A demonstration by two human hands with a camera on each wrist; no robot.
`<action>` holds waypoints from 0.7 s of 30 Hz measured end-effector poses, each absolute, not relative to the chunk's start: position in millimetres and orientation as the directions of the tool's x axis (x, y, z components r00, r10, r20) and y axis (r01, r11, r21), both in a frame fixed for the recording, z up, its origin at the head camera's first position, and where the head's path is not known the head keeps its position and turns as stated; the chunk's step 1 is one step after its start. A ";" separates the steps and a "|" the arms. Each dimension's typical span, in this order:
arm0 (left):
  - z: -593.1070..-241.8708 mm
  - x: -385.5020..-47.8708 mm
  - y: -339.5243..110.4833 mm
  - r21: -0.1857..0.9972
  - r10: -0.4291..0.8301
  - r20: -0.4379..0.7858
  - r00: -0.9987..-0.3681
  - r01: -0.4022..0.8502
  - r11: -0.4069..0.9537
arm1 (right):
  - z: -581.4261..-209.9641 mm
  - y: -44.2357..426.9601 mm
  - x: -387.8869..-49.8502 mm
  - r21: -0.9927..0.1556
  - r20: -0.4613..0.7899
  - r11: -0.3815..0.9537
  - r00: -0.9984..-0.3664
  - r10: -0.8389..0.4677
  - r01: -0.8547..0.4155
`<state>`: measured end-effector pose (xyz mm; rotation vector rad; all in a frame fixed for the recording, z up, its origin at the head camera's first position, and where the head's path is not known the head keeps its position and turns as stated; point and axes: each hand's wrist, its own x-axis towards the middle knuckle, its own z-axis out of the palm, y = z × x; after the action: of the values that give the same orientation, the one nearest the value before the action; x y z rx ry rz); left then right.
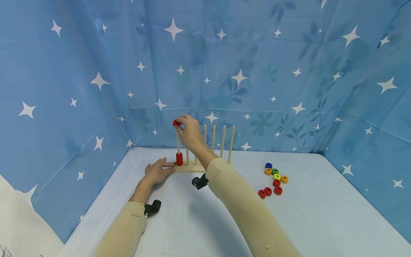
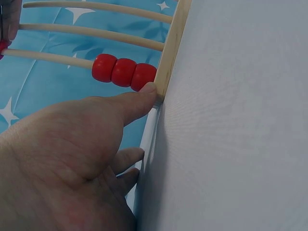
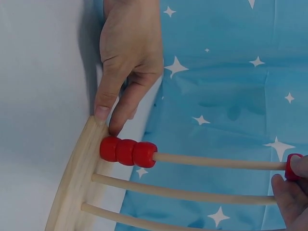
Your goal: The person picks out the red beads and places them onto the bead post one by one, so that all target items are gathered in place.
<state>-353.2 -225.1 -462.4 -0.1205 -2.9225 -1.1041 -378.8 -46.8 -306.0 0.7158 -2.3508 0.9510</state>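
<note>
In the head view, the right hand hides the tops of 2 pegs; its sleeve covers part of the base. The 2 wrist views crop that hand.

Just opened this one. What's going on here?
A person's right hand pinches a red bead at the top of the leftmost peg, while the left hand touches the end of the wooden base. Three red beads already sit stacked at the bottom of that peg. Loose beads in several colours lie off to the right on the table.
</note>
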 end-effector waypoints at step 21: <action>-462.7 -353.9 -226.6 0.661 0.069 0.037 -0.997 0.076 0.747 | -304.0 -48.0 -378.6 -0.458 0.573 0.651 -0.761 -0.304 -0.605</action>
<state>-353.9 -226.6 -462.7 -0.1219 -2.9264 -1.1074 -378.6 -48.0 -304.0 0.7118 -2.4189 0.9027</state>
